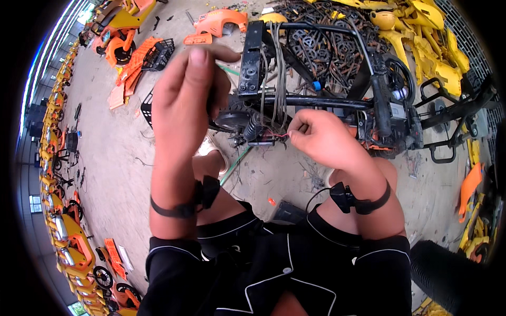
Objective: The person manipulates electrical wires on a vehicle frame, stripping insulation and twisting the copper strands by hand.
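A stripped black scooter frame [327,102] lies in front of me, with a bundle of grey cables [277,68] looped over it. Below the cables my right hand [324,138] is closed in a pinch on a thin red wire [283,135], close to a coil spring [255,128] and a dark wheel hub [232,118]. My left hand [187,100] is raised to the left of the frame's black end plate [250,73]. Its fingers curl inward beside the thumb, and whatever they hold, if anything, is hidden.
Behind the frame spreads a heap of metal parts [316,42], with yellow body panels [429,47] at far right. Orange panels [221,22] and a black basket [159,55] lie far left. Yellow scooters [74,242] line the left side. A green strap [235,166] crosses the floor.
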### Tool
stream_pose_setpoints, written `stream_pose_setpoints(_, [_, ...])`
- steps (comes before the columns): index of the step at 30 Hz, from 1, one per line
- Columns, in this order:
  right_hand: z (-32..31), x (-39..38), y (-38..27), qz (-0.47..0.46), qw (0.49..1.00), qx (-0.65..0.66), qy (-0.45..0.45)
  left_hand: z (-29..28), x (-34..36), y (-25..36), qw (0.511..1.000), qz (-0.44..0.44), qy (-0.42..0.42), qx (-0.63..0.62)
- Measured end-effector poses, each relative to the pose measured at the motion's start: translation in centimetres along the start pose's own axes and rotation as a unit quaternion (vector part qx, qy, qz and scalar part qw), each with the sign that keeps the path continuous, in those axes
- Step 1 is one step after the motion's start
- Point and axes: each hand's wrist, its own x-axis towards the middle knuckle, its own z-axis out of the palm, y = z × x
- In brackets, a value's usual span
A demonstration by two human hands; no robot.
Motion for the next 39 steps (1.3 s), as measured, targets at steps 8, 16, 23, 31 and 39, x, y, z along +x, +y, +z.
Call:
stream_pose_setpoints(8, [-0.5, 0.2, 1.5, 0.034, 0.925, -0.358, -0.123, -2.5, 14.2, 3.9, 0.997, 0.037, -0.043, -0.050])
stream_pose_setpoints(16, [-0.4, 0.1, 1.6, 0.019, 0.913, -0.365, -0.179, 1.7, 26.0, 1.9, 0.991, 0.069, 0.016, -0.111])
stream_pose_setpoints(23, [-1.1, 0.2, 1.7, 0.002, 0.923, -0.349, -0.165, 4.5, 23.0, -1.6, 0.965, -0.129, -0.142, 0.178])
stream_pose_setpoints(31, [-1.9, -0.9, 1.2, -0.032, 0.944, -0.305, -0.124, 0.7, 11.4, -1.4, 0.977, -0.009, -0.065, 0.205])
stream_pose_setpoints(39, [-1.7, -2.8, 0.2, -0.054, 0.980, -0.186, 0.045, 2.2, -5.4, -5.8, 0.991, 0.000, 0.132, -0.007])
